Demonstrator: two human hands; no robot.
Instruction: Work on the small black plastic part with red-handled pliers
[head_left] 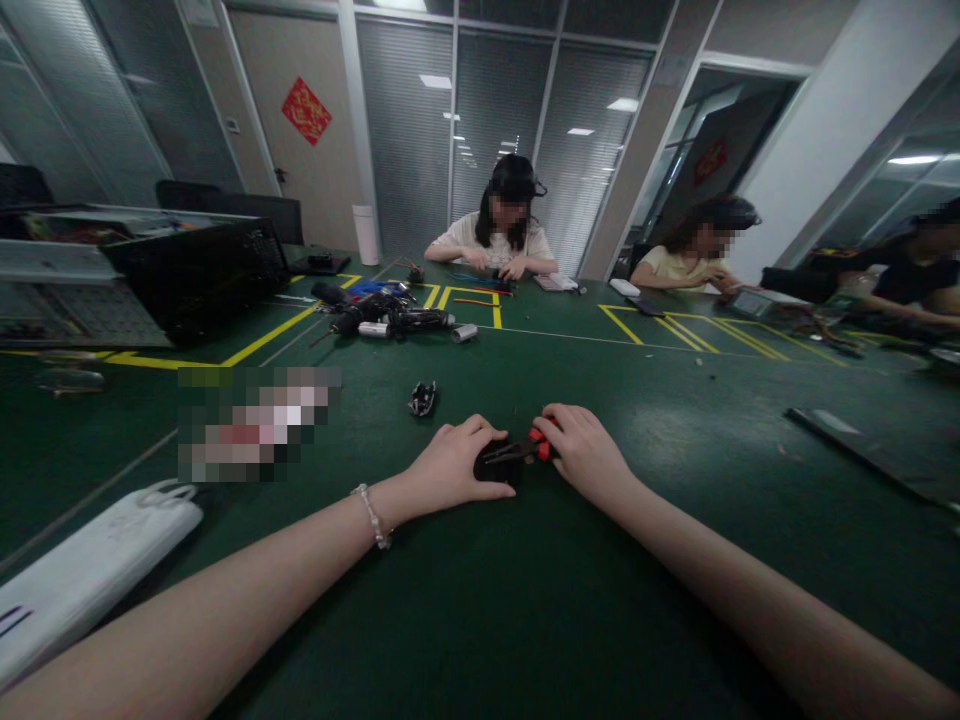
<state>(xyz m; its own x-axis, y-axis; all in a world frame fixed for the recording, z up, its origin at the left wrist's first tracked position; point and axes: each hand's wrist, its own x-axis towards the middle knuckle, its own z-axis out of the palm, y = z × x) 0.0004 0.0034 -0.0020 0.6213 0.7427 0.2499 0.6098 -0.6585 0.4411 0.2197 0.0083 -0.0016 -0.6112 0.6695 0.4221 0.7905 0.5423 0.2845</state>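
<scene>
My left hand (pixel 455 465) grips a small black part (pixel 495 472) by its left side, low over the green table (pixel 480 600), thumb in front and fingers behind. Red-handled pliers (pixel 541 440) are in my right hand (pixel 587 450), their dark jaws pointing left across the top of the part. Whether the jaws are closed on the part I cannot tell. Up and to the left of my hands lies a small black and silver piece (pixel 422 398). A beaded bracelet (pixel 373 517) circles my left wrist.
A heap of black tools and cables (pixel 390 312) lies farther back. An open computer case (pixel 195 270) stands at the left, and a white box-like object (pixel 97 570) sits near my left forearm. A dark flat panel (pixel 870 450) is on the right. Other people (pixel 510 225) sit across the table.
</scene>
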